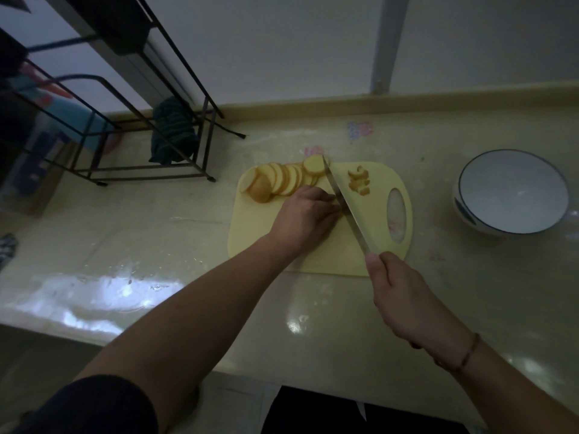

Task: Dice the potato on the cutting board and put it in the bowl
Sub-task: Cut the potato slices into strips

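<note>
I see the potato slices (279,180) fanned across the upper left of the cutting board (369,220), a few cut bits (360,183) right of the knife (343,205). My left hand (308,214) presses curled fingers onto a slice I can't make out, while my right hand (404,296) grips the handle. I judge dicing barely begun; next, chop downward, with the bowl (510,192) on the bench (188,245) far right.

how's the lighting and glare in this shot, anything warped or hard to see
Head view: dim overall with a bluish cast; window glare on the counter at lower left; wide-angle bending curves the rack and wall edges; potato slices, knife and bowl remain readable.
</note>
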Demonstrator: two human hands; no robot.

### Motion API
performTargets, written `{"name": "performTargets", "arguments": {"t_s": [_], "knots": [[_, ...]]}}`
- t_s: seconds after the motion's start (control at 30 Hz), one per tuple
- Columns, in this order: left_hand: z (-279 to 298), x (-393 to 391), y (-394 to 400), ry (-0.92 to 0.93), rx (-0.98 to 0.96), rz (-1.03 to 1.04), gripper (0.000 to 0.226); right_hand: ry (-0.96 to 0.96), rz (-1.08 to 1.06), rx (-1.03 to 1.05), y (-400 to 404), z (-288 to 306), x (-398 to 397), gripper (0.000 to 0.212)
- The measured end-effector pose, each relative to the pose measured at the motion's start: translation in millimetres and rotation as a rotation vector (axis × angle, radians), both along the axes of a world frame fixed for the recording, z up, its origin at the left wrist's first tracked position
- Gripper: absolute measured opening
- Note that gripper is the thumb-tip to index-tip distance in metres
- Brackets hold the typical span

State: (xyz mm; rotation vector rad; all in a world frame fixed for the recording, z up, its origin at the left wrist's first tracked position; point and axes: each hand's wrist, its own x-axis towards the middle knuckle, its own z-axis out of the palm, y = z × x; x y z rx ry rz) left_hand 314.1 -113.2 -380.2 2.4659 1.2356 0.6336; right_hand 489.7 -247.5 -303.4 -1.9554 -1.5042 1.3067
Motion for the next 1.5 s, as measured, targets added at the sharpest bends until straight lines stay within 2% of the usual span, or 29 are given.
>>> {"name": "performTargets", "arguments": {"t_s": [0.13,0.27,0.57,0.73,0.87,1.03,1.2,1.5], "knots": [[-4.1,0.5,-3.2,-0.021,0.03,0.014,0.013,0.041,-0.049,0.02,1.6,1.0,9.7,0.048],[-5.8,0.2,-3.2,-0.035,0.039,0.014,0.018,0.051,-0.053,0.027,-0.6,-1.0,11.4,0.05],[-8.1,0.6,-4.8,-0.054,0.048,0.043,0.012,-0.045,0.0,0.103,3.8,-4.7,0.5,0.04],[-7.4,0.6,-3.9,-0.031,0.057,0.019,0.014,0.094,-0.084,0.012,-4.7,-5.0,19.3,0.041],[-5.9,0.9,-5.8,-0.052,0.047,0.032,0.009,0.083,-0.103,0.036,-5.2,-7.8,9.7,0.05],[-0.6,-3.0,-0.5,0.012,0.054,-0.054,0.025,0.027,-0.11,0.118,-9.4,-3.5,6.0,0.047],[4.1,-5.3,0.9,0.095,0.126,-0.143,0.02,0.023,-0.096,0.1,-10.8,-2.5,4.7,0.044],[1.1,-12.3,2.0,0.084,0.158,-0.191,0.019,0.008,-0.075,0.134,-15.3,3.3,-4.6,0.041]]}}
